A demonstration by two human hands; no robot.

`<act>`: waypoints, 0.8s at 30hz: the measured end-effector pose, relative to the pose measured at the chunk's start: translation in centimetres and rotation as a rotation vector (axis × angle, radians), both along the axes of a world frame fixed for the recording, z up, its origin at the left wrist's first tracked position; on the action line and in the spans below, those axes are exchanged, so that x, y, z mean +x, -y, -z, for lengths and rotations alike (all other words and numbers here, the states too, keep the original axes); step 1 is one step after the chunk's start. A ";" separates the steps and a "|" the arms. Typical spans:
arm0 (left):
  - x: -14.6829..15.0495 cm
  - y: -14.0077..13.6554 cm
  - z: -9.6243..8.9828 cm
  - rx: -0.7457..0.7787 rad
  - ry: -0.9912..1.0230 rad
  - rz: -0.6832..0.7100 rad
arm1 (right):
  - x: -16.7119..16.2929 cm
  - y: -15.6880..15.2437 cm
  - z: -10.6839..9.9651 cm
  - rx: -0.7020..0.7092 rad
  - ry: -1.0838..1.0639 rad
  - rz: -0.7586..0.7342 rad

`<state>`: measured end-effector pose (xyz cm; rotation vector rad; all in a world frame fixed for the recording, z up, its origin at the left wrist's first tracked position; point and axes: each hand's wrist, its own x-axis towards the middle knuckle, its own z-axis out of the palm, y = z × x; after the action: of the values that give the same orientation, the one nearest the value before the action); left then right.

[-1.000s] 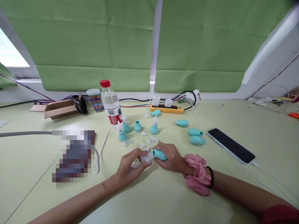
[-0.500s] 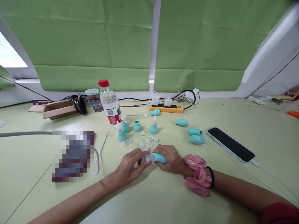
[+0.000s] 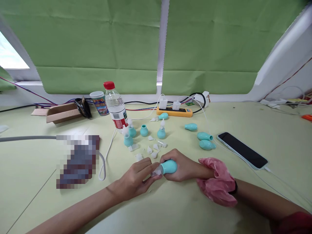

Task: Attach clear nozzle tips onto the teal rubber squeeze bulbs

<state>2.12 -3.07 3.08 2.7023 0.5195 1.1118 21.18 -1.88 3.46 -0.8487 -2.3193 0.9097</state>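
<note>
My right hand (image 3: pixel 186 165) is wrapped round a teal rubber squeeze bulb (image 3: pixel 170 166), whose narrow end faces left. A clear plastic connector (image 3: pixel 158 171) meets that end, pinched between the thumb and fingers of my left hand (image 3: pixel 135 178). Part of the connector is hidden by those fingers, so I cannot tell how firmly the two parts are joined. Just beyond my hands lie several small white cone-shaped tips (image 3: pixel 154 154) and a clear tube (image 3: pixel 162 143). Farther back stand teal bulbs with clear tops, one (image 3: pixel 161 133) upright, and a bare open-necked bulb (image 3: pixel 144 130).
Several loose teal bulbs (image 3: pixel 207 145) lie at the right, near a charging phone (image 3: pixel 242 150). A water bottle (image 3: pixel 116 110), a paper cup (image 3: pixel 99 103) and an orange power strip (image 3: pixel 174 111) line the back. Cables cross the table; a blurred-out item (image 3: pixel 79 162) lies left.
My right wrist has turned and its fingers have shifted, so more of the teal bulb shows. Bulb and connector are now slightly tilted, the connector end lower. My left hand still pinches the connector.
</note>
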 end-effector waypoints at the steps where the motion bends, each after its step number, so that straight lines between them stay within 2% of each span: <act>1: 0.0 0.2 -0.2 -0.003 0.001 0.009 | 0.1 0.0 -0.3 -0.074 0.007 -0.024; 7: 0.3 1.0 -0.6 0.026 -0.013 0.042 | 0.4 0.0 -1.3 -0.419 0.082 -0.141; 13: 0.4 1.2 -0.2 0.000 -0.074 0.059 | 0.5 0.0 -1.2 -0.510 0.088 -0.127; 17: -0.3 0.0 -1.1 -0.085 -0.001 0.045 | 0.2 0.0 -1.3 -0.654 -0.007 -0.112; 19: -0.8 -1.1 -1.6 -0.134 0.036 -0.009 | 0.2 -0.1 -1.5 -0.700 -0.094 -0.073; 21: -1.2 -2.2 -1.6 -0.218 0.022 -0.108 | 0.5 -0.1 -2.0 -0.757 -0.114 -0.108; 24: -1.1 -3.0 -0.5 -0.245 -0.138 -0.308 | 0.9 0.1 -2.8 -0.877 0.067 -0.367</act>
<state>1.03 -0.11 3.54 2.5506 1.0502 0.8592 22.12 -2.03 6.29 -0.7628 -2.1277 2.1653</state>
